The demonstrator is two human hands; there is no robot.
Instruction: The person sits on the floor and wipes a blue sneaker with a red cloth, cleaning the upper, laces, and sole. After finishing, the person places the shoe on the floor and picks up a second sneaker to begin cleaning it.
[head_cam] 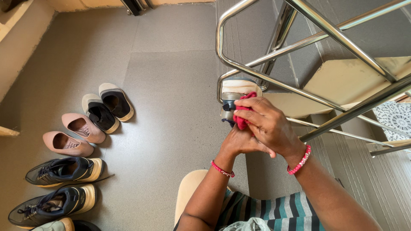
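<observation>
No packages, labels, signs or screens in view.

Shoes (pixel 72 158) lie on the floor (pixel 171 107) left of railing (pixel 274 77).
</observation>
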